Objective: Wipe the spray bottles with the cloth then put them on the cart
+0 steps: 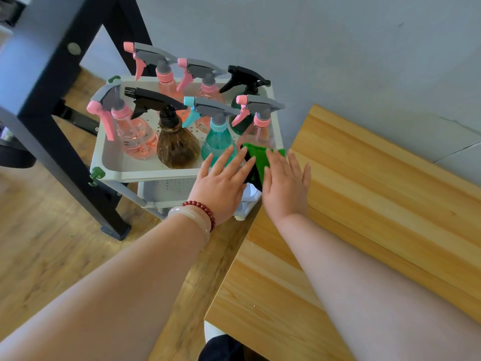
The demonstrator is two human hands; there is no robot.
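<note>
Several spray bottles stand in the top tray of the white cart (145,173): pink ones, a brown one (178,144), a teal one (217,143) and a dark green one at the back. A green cloth (257,158) with a dark underside lies over the tray's near right corner, beside a pink bottle (259,134). My left hand (223,182) lies with straight fingers over the tray's front rim, touching the cloth's left side. My right hand (285,186), fingers also straight, rests on the cloth's right edge, at the table corner.
A light wooden table (364,217) fills the right side, against a grey wall. A dark metal frame leg (65,142) stands left of the cart on the wooden floor. The cart has a lower white shelf (166,190).
</note>
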